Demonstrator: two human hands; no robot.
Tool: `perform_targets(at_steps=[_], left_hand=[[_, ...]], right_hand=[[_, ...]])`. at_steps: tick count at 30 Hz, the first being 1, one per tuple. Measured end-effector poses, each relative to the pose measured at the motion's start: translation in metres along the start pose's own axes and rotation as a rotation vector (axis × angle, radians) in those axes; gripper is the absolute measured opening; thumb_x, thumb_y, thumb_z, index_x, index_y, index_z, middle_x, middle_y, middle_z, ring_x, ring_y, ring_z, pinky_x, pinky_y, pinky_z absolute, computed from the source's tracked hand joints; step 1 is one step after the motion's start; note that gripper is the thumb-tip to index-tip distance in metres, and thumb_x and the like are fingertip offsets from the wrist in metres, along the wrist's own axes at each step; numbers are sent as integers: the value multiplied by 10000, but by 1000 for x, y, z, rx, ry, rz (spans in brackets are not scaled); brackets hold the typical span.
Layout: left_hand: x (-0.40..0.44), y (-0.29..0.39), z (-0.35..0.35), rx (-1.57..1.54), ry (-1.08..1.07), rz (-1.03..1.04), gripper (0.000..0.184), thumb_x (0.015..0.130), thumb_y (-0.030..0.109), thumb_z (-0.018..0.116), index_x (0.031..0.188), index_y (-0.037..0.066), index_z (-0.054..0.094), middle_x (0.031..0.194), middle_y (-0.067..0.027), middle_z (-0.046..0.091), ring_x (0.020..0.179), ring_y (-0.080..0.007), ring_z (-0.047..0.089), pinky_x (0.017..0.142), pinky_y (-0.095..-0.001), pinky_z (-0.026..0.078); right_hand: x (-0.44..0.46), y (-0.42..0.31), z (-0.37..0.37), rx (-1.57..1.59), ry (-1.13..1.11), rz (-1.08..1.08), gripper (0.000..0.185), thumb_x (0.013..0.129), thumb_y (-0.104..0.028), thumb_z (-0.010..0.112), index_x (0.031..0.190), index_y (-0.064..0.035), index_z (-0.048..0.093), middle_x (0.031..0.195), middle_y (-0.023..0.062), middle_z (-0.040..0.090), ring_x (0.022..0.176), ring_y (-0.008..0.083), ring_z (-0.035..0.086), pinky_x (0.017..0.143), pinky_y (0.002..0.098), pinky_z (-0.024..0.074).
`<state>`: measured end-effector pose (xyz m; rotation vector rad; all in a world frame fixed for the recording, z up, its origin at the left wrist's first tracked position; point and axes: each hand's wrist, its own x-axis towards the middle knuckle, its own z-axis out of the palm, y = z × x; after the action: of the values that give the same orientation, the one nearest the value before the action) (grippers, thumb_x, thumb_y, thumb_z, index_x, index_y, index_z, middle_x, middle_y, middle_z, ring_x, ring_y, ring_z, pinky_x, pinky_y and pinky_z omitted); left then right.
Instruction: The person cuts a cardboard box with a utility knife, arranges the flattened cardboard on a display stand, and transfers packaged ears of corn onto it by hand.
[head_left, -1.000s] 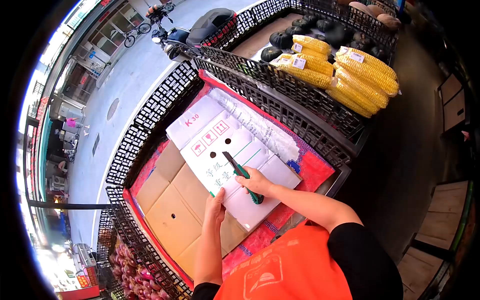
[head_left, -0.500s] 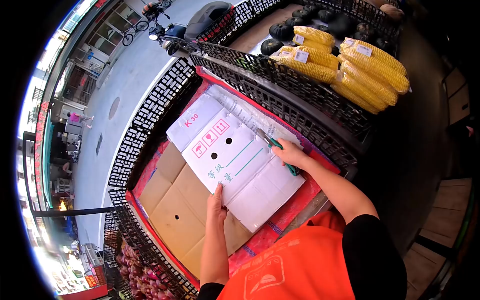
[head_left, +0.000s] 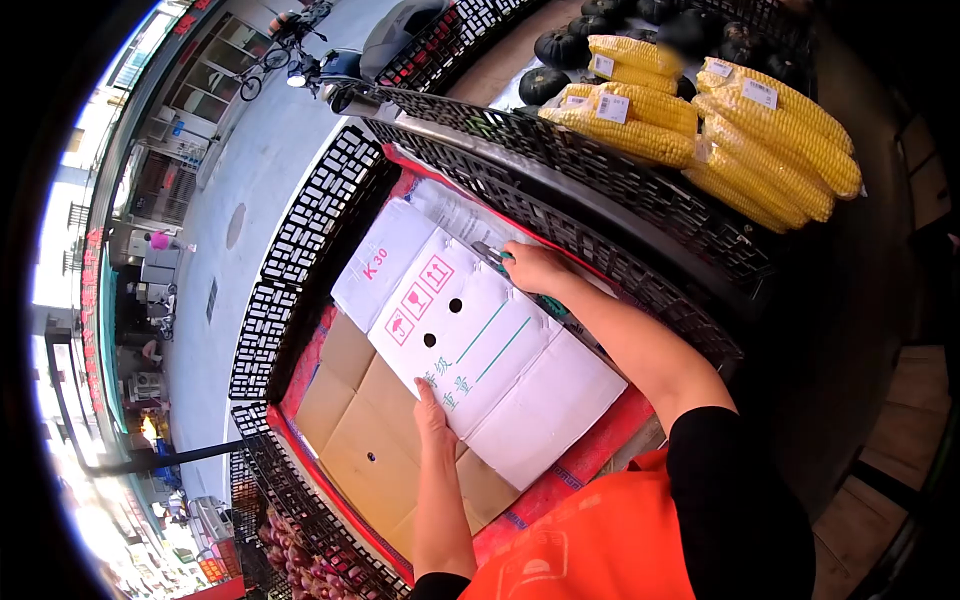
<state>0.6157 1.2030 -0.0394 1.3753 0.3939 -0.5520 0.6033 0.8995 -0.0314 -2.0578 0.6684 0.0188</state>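
Note:
A flattened white cardboard sheet [head_left: 540,385] lies tilted in front of me, with red symbols, green lettering and two round holes. My left hand [head_left: 433,415] grips its lower left edge, thumb on the printed face. At the opposite edge, my right hand [head_left: 533,268] is closed around green-handled pruning shears [head_left: 550,304]. Their dark blades are at the sheet's upper right edge; whether they bite into it I cannot tell. Beneath the sheet is a brown cardboard piece [head_left: 375,440] with a small hole.
Black plastic crates [head_left: 310,240] wall in the work area, over a red lining [head_left: 490,545]. Bagged corn [head_left: 770,140] and dark green squashes [head_left: 560,48] sit at the upper right. Red onions [head_left: 300,560] lie at the lower left. Beyond is a street with a parked scooter [head_left: 335,70].
My right hand has moved the shears from over the sheet's printed face to its upper right edge. The left hand still holds the sheet, and the view has shifted slightly.

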Motion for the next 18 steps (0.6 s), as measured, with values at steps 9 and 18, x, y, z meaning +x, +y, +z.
perform_targets(at_steps=[9,18], left_hand=[[-14,11,5,47,29,-24,614,915,515,435,1288,28,419,1204,-114,562,1033,-254,586,863,-397,511],[-14,9,-9,-4,-24,8,627,931,530,376,1351,64,370,1319,-110,480,1160,-272,503,959,-413,442]], right_hand=[[19,6,10,200,126,-236,244,856,-181,515,1018,-10,578,883,231,616,838,384,596,723,414,470],[21,-12,6,242,160,-257,248,862,-220,504,1002,-32,587,925,220,624,888,382,597,768,448,473]])
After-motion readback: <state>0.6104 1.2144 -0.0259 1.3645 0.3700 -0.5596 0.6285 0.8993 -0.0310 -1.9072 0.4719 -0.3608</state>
